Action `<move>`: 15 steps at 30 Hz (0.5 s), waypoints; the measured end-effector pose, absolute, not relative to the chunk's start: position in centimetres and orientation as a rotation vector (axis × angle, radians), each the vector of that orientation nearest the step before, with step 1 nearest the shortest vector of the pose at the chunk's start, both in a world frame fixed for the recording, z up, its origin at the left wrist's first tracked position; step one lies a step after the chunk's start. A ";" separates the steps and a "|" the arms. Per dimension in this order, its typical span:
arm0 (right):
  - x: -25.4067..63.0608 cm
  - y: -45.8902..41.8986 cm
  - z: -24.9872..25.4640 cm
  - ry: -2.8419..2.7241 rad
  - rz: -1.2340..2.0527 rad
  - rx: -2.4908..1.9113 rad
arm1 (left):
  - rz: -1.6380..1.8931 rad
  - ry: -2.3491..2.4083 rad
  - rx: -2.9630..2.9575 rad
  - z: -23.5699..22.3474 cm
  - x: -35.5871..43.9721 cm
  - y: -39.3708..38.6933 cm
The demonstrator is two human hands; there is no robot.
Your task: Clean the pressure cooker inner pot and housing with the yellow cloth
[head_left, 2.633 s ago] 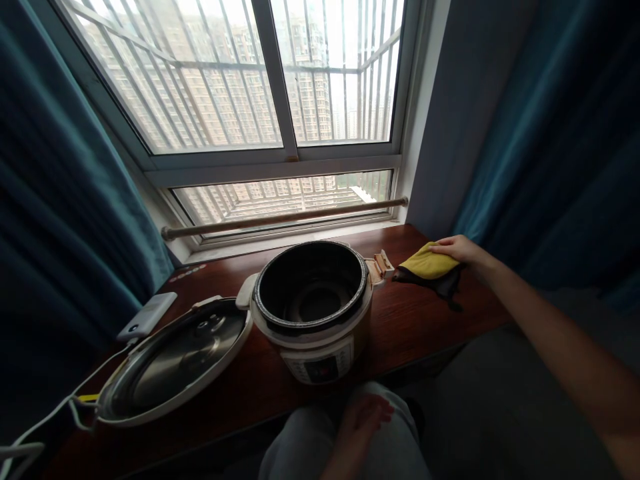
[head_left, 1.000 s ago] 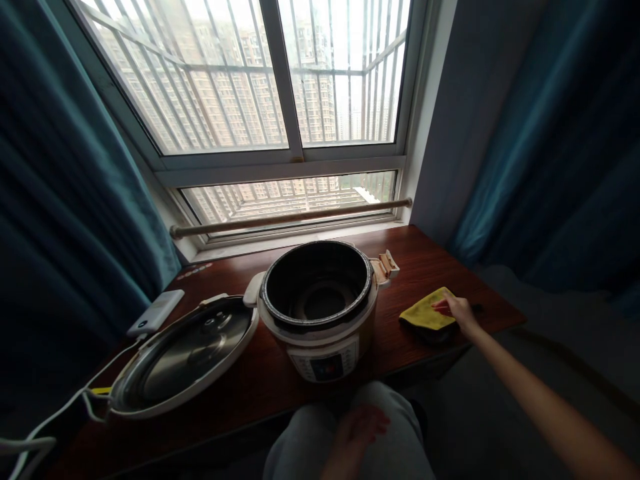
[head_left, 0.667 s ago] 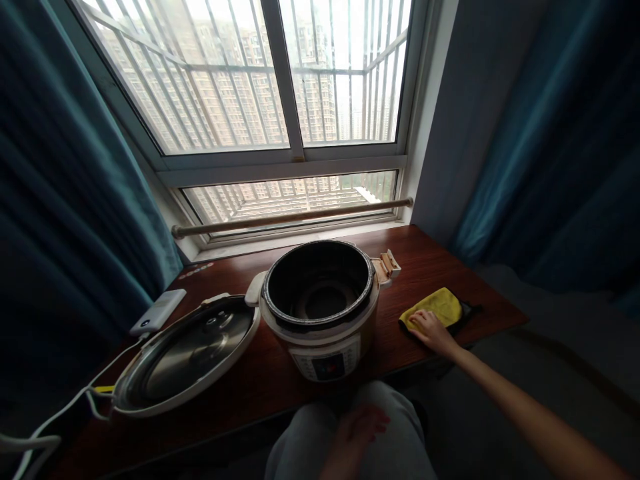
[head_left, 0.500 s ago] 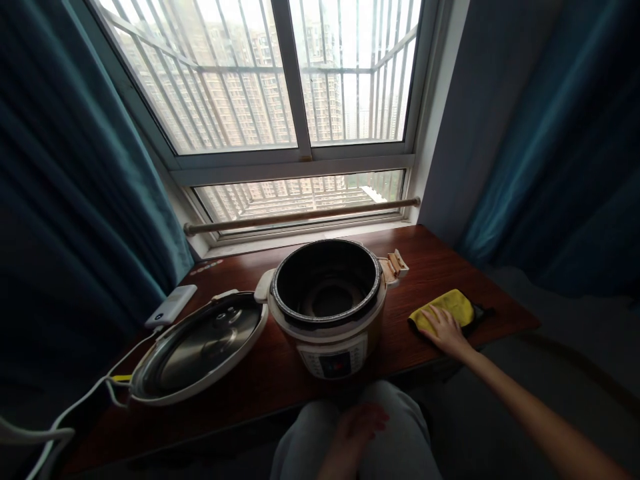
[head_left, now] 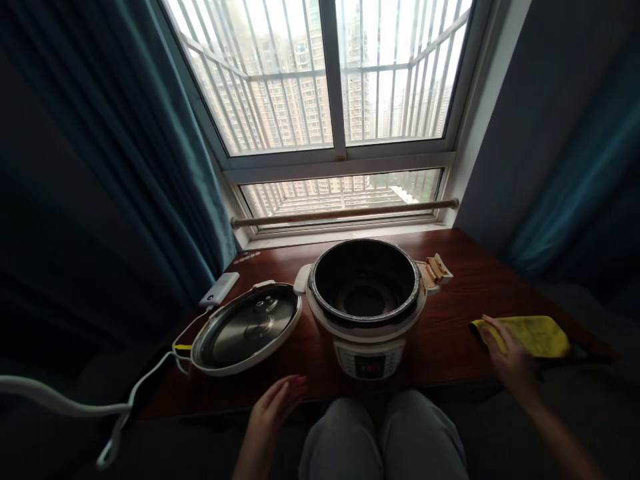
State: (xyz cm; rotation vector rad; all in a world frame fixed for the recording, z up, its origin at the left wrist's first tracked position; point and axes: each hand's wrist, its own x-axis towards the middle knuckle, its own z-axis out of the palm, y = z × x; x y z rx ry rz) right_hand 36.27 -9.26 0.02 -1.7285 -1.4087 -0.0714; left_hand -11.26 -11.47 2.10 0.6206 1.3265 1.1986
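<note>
My left hand [head_left: 277, 407] hovers at the table's front edge, between the lid and the cooker, its fingers stretched out and nothing in it. At the right, my right hand [head_left: 510, 353] touches the left end of a folded yellow cloth [head_left: 540, 335] with dark edging; its fingers are extended over the cloth and somewhat blurred. Between my hands stands a white electric pressure cooker [head_left: 370, 357] with its top uncovered. A dark inner pot [head_left: 365, 280] sits inside it. Left of the cooker lies the round lid [head_left: 250, 330], its metal underside facing up.
The brown wooden table [head_left: 455, 307] stands against a barred window [head_left: 320, 80]. A white power strip or adapter [head_left: 220, 289] lies behind the lid, and a white cable [head_left: 150, 377] runs off to the left. Blue curtains [head_left: 165, 133] hang at the sides. My knees [head_left: 385, 433] are below the table edge.
My left hand has risen from my lap to the table's front edge. My right hand stays at the cloth, now nearer its left end. The view has turned left, shifting everything rightward.
</note>
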 end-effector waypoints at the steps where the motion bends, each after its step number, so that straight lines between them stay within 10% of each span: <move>1: 33.5 -10.2 1.7 -1.374 -0.048 -1.659 | 1.253 1.331 0.569 2.2 -12.8 -11.2; 15: -3.0 -7.9 4.5 -0.545 1.837 -1.128 | 1.661 1.196 -0.089 -0.6 -23.8 -7.6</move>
